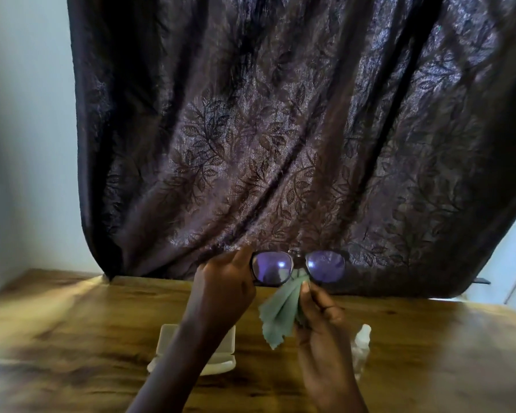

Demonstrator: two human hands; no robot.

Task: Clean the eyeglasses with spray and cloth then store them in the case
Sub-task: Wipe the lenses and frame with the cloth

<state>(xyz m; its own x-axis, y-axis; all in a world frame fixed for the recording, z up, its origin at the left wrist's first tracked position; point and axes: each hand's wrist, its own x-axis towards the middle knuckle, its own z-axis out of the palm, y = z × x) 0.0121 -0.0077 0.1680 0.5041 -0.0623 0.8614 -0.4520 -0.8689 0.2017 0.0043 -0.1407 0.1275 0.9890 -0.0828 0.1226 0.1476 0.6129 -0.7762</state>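
Dark-framed eyeglasses (325, 265) with purple-tinted lenses are held up above the table, lenses facing me. My left hand (224, 286) grips the frame at its left end. My right hand (322, 320) pinches a grey-green cloth (280, 311) and presses its top against the inner edge of the right lens, near the bridge. The rest of the cloth hangs down between my hands. A white open case (227, 344) lies on the table under my left forearm, partly hidden by it.
A wooden table (87, 323) fills the lower view. A dark leaf-patterned curtain (280, 129) hangs close behind it. A pale, blurred object (362, 344) lies on the table behind my right hand. Light walls show at both sides.
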